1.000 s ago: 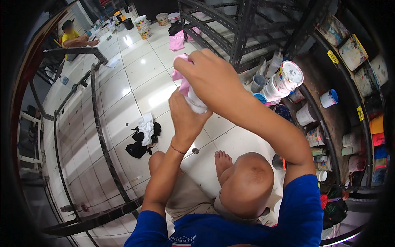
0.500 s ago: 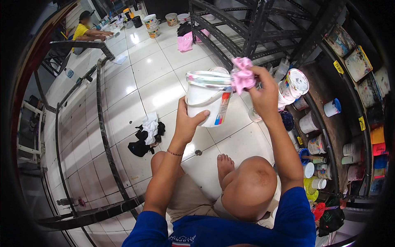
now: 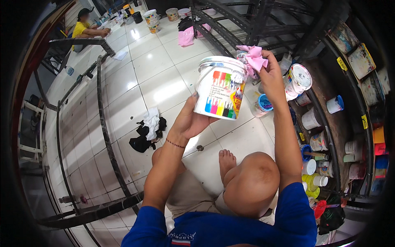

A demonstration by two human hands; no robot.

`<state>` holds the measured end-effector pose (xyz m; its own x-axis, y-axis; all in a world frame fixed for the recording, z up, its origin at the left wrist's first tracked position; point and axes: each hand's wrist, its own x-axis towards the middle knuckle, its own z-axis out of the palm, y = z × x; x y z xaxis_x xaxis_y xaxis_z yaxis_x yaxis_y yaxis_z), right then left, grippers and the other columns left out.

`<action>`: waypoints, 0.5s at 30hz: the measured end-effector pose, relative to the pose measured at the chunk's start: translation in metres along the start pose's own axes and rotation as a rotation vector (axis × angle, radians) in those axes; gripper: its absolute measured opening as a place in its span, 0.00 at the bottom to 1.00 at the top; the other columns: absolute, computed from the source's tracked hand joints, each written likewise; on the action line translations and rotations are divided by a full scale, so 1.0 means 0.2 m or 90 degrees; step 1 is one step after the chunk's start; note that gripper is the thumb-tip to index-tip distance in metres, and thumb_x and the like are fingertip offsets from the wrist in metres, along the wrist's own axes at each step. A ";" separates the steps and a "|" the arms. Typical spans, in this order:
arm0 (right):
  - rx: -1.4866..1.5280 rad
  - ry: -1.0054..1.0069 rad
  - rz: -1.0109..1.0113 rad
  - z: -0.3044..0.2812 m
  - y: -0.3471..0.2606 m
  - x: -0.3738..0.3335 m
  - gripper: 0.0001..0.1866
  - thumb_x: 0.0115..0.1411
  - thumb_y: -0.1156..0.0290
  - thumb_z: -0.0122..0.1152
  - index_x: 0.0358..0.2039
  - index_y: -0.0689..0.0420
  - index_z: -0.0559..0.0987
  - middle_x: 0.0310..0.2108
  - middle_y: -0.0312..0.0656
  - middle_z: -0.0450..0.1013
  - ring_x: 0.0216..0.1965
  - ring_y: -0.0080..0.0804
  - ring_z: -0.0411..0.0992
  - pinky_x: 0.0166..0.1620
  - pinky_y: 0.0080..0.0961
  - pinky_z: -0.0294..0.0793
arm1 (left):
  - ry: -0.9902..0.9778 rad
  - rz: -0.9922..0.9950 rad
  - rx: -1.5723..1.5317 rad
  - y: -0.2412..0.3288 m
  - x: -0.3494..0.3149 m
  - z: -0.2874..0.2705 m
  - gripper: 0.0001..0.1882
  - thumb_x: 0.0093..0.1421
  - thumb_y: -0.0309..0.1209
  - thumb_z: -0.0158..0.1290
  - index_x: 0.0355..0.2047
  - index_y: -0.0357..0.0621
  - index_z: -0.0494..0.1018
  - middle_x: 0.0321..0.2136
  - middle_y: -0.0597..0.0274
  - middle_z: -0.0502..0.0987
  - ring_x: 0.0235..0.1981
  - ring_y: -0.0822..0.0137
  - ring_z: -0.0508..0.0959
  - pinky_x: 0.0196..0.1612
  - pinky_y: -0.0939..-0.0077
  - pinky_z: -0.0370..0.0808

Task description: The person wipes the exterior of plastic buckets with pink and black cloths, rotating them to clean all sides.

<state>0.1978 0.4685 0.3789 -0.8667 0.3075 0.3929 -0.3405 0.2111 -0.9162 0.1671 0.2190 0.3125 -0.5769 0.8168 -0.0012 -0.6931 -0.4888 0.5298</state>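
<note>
A white paint bucket [image 3: 220,96] with a colourful label of paint drips is held up in front of me, its rim turned away. My left hand [image 3: 193,117] grips it low on the left side, the thumb along its wall and the fingers under the base. In my right hand [image 3: 269,70] is a bunched pink cloth [image 3: 255,59], pinched by the fingers and touching the bucket's upper right rim. Just beyond my right wrist, an opened tub with blue paint inside [image 3: 262,105] stands on the floor.
Crumpled black and white cloths [image 3: 150,127] lie on the tiled floor [image 3: 156,82]. Paint tubs fill the shelf [image 3: 345,119] at right, beside stacked white buckets [image 3: 298,80]. A black metal rack [image 3: 230,29] stands ahead; a frame [image 3: 107,136] runs at left. A person in yellow [image 3: 82,31] sits far left.
The bucket has turned in my left hand, so its drip label now faces me, and has shifted slightly right. My right hand with the pink cloth has moved up and right.
</note>
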 end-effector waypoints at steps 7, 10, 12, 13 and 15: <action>0.027 0.041 0.042 0.03 0.10 0.01 0.13 0.66 0.76 0.56 0.50 0.58 0.70 0.42 0.36 0.75 0.42 0.17 0.72 0.45 0.17 0.70 | 0.047 0.014 -0.053 0.00 0.01 0.02 0.42 0.65 0.60 0.40 0.69 0.44 0.52 0.66 0.49 0.59 0.66 0.50 0.62 0.67 0.46 0.58; 0.047 -0.007 0.027 0.02 0.13 0.06 0.13 0.66 0.76 0.56 0.50 0.58 0.69 0.44 0.37 0.74 0.45 0.18 0.71 0.48 0.18 0.70 | 0.067 0.067 0.038 0.01 0.01 0.01 0.40 0.66 0.59 0.41 0.68 0.43 0.53 0.65 0.49 0.60 0.65 0.50 0.62 0.67 0.45 0.57; 0.035 -0.024 0.029 0.02 0.11 0.06 0.13 0.66 0.75 0.56 0.50 0.59 0.69 0.44 0.36 0.74 0.46 0.19 0.71 0.49 0.18 0.69 | 0.129 0.079 0.025 0.01 0.00 0.00 0.40 0.66 0.58 0.42 0.68 0.42 0.54 0.65 0.49 0.61 0.66 0.51 0.62 0.67 0.45 0.57; 0.029 -0.033 0.031 0.03 0.10 0.06 0.12 0.66 0.75 0.56 0.49 0.59 0.69 0.44 0.36 0.74 0.46 0.19 0.71 0.50 0.18 0.69 | 0.160 0.086 0.018 0.01 0.00 0.00 0.40 0.66 0.58 0.42 0.68 0.42 0.54 0.65 0.49 0.61 0.66 0.51 0.61 0.68 0.45 0.57; 0.029 -0.016 0.024 0.04 0.11 0.05 0.12 0.66 0.74 0.56 0.48 0.59 0.69 0.43 0.37 0.74 0.45 0.19 0.71 0.49 0.19 0.70 | 0.231 0.117 -0.056 -0.01 0.01 0.03 0.41 0.66 0.60 0.40 0.67 0.40 0.54 0.64 0.50 0.62 0.67 0.51 0.60 0.68 0.45 0.55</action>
<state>0.1794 0.4692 0.3626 -0.8881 0.2906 0.3561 -0.3230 0.1567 -0.9333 0.1701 0.2225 0.3158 -0.7985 0.5600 -0.2209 -0.5897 -0.6537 0.4742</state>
